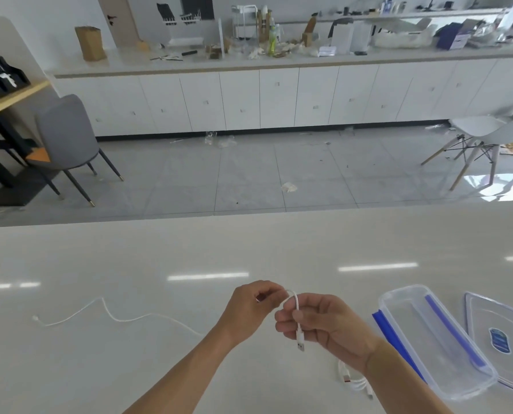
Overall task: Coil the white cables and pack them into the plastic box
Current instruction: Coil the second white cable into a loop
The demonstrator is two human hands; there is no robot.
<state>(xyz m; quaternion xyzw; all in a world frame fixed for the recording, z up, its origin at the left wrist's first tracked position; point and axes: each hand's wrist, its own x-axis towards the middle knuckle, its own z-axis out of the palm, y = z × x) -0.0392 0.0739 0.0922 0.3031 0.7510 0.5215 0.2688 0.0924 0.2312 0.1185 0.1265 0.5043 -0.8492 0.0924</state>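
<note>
Status: coiling has only begun and nothing is packed. At the far left of the table (100, 369) the free end of the cable (115, 316) lies flat, its small plug resting on the surface; from there the cable runs in loose waves rightward and passes behind the left forearm, uncoiled over nearly all of its visible length. The left hand (249, 309) is raised above the table with its fingers (267, 291) curled and pinched together on the cable at the top of a short bend. The right hand (324, 327) sits just beside it, fingers closed round the cable below that bend, with the USB plug (300, 345) hanging free beneath them. That single bend looks like the first turn of a coil; the remaining length has yet to be drawn in and wound. Below the right wrist a second cable (357, 380) lies bunched on the table, partly hidden; whether it is properly coiled cannot be told. To the right stands the box (398, 297), open and clear, with blue clips along its sides and no cable inside. Its lid (503, 321) lies flat just beyond it. Remaining, by this evidence: finish winding, place both cables in the box, and probably fit the lid.
</note>
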